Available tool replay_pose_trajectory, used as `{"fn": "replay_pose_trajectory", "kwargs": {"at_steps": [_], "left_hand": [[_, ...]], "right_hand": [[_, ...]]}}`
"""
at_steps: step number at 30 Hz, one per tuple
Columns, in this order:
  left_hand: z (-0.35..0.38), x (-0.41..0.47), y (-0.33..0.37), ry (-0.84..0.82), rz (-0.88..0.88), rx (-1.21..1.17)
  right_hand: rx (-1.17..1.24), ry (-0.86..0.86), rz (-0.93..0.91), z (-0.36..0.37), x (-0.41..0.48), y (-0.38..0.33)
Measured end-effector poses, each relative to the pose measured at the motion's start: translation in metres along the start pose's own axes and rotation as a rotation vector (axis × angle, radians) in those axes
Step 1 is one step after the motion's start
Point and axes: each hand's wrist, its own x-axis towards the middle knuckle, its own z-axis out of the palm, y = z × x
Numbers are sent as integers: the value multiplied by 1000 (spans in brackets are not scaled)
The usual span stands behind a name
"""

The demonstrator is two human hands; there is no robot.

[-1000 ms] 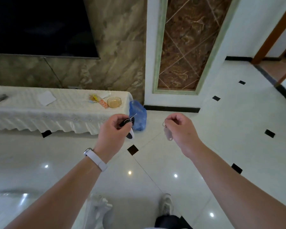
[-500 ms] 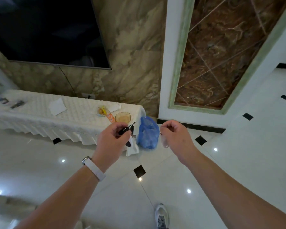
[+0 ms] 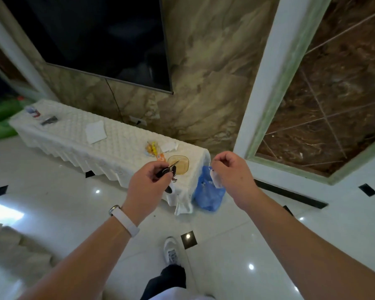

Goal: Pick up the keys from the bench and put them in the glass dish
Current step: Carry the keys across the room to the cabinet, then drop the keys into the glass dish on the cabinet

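My left hand (image 3: pixel 148 181) is closed on a bunch of keys (image 3: pixel 168 171) with a black fob; a key blade sticks out toward the amber glass dish (image 3: pixel 181 164). The dish stands near the right end of a low bench under a white cloth (image 3: pixel 108 139), just beyond my left hand. To the right, my right hand (image 3: pixel 231 172) pinches a small pale tag (image 3: pixel 215 180) that hangs below the fingers, over the blue bag.
A blue plastic bag (image 3: pixel 208 194) sits on the floor at the bench's right end. On the bench lie yellow-orange packets (image 3: pixel 154 149), white papers (image 3: pixel 95 131) and a remote (image 3: pixel 49 120). A dark TV (image 3: pixel 100 37) hangs on the marble wall. My shoe (image 3: pixel 171 251) is on the glossy tiles.
The bench and dish have come closer and larger as I walk toward them. Both hands stay closed on their items and now hover near the bench's right end.
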Motion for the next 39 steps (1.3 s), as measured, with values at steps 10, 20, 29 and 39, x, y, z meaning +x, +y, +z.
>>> {"fn": "replay_pose_trajectory", "kwargs": {"at_steps": [10, 20, 29, 39], "left_hand": [[-21, 162, -60, -50, -35, 7], [-35, 306, -120, -185, -69, 69], [-18, 347, -184, -174, -206, 125], [55, 376, -313, -200, -372, 252]], "right_hand": [[-144, -14, 44, 81, 137, -11], [-239, -7, 65, 150, 247, -8], [-234, -80, 165, 185, 320, 38], [-287, -224, 229, 227, 403, 189]]}}
